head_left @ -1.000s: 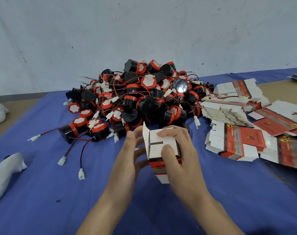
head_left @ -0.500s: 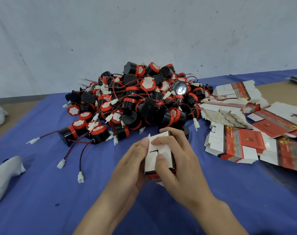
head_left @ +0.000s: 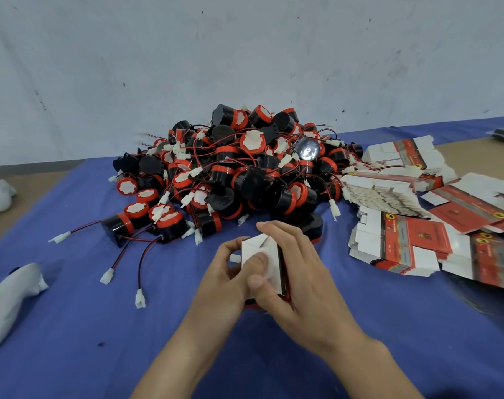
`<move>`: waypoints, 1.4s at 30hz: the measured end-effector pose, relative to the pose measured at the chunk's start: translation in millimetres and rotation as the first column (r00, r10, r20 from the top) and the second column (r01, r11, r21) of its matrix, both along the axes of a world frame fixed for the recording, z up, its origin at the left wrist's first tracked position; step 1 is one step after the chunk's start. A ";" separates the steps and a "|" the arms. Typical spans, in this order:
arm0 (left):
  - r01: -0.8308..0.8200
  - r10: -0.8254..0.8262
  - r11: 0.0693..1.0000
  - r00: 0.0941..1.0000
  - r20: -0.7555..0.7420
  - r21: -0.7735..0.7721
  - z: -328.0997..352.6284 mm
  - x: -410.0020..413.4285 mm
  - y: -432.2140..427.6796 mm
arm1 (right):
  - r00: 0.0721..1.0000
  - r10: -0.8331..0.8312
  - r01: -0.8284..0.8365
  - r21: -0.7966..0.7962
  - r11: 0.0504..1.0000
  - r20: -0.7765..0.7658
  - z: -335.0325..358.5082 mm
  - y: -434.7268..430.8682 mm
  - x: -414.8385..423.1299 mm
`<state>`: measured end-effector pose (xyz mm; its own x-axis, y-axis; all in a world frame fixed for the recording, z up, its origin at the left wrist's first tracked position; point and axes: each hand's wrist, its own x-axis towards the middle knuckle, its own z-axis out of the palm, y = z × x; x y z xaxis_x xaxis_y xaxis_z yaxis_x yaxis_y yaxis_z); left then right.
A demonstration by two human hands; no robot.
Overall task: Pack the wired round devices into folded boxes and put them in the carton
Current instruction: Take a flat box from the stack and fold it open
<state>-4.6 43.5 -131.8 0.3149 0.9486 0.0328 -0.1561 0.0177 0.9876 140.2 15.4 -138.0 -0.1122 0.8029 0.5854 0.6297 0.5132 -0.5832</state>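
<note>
Across the blue cloth-covered table (head_left: pixel 72 312), a large heap of black round plastic devices (head_left: pixel 245 174) lay toward the wall, each with a red rim, thin red-and-black wires and a white plug end. Just right of it sat fanned stacks of flat white-and-red printed cardboard blanks (head_left: pixel 403 243). In front of the heap, both hands held one small folded white-and-red cardboard box (head_left: pixel 252 246). The left hand (head_left: pixel 222 283) gripped its left side with curled fingers. The right hand (head_left: pixel 302 277) wrapped the right side, thumb pressed flat on the white end flaps. Whether a device sat inside could not be told, and no carton showed.

Such thin card probably weighed little and would dent under a hard squeeze, so the stiffer folded edges and corners looked the safest hold. The devices seemed hard, smooth and heavier. They were likely best taken by the body, since trailing wires could snag neighbours.
</note>
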 end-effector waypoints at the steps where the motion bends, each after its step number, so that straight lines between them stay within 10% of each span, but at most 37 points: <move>1: -0.016 0.016 1.000 0.999 -0.028 0.011 -1.0 0.6 0.6 | 1.000 0.001 -0.001 -0.005 1.000 0.014 -0.6 0.3 -0.5; 23: 0.130 -0.133 0.988 0.991 -0.027 -0.082 0.7 -15.9 1.4 | 0.990 -0.033 0.015 0.130 0.991 0.137 -9.9 2.0 -5.6; 42: 0.042 -0.029 0.997 0.979 0.201 -0.059 11.6 -16.5 2.9 | 0.993 0.059 -0.067 -0.077 0.995 -0.101 -6.2 6.3 6.1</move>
<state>-21.0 46.4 -120.1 0.3413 0.9391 0.0392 -0.3484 0.0877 0.9332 146.3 21.7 -144.2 -0.1092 0.8411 0.5298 0.5349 0.4990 -0.6819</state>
